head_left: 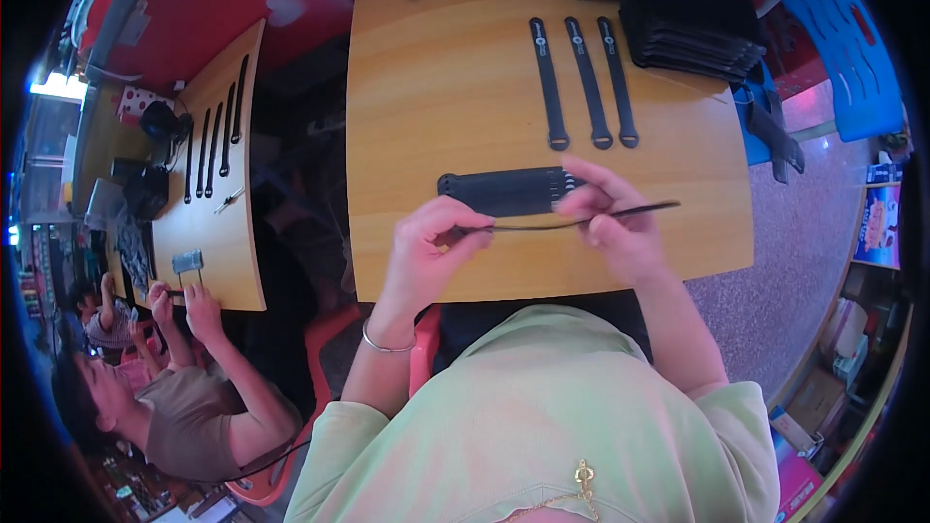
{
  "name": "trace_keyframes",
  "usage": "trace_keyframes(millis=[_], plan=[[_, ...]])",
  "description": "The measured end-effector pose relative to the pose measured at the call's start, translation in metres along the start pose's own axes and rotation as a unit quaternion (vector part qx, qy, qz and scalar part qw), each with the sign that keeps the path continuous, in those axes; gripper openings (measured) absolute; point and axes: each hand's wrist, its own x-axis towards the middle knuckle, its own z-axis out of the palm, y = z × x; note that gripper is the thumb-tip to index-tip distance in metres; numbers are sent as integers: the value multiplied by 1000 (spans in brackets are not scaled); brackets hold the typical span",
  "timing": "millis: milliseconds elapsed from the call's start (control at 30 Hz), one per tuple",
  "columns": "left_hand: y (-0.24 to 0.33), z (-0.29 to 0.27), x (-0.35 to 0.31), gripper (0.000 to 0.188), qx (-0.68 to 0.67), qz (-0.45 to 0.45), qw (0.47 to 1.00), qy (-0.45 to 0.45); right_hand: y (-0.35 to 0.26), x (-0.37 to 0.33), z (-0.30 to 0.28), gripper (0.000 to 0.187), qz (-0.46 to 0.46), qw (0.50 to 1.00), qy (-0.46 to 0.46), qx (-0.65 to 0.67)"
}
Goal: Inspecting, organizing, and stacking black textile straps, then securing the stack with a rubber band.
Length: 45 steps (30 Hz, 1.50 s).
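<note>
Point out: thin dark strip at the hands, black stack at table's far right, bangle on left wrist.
Thin dark strip [535,228]: head view, middle stretch.
Black stack [692,21]: head view, upper face.
Bangle [387,349]: head view, band's front.

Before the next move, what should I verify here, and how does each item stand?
1. Left hand pinching the thin dark strip: ok.
2. Right hand gripping that strip firmly: cannot tell, blurred.
3. Which side of the strip faces up: cannot tell, it shows only as a thin line.
4. Three black straps lying apart on the table: ok.
5. Wide black piece lying on the table, just beyond the hands: ok.
</note>
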Motion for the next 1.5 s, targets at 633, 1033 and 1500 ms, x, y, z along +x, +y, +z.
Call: trace_keyframes(millis=[633, 1033, 1500], plan=[[-58, -17, -21, 18, -160, -166, 971, 64, 32, -14, -22, 12, -59, 952, 190, -233], [-68, -17, -12, 9, -13, -170, 974, 147, 33, -9, -35, 11, -15, 931, 193, -310], [-73, -15, -9, 7, 3, -174, 972, 158, 36, -8, -36, 10, -9, 915, 216, -341]])
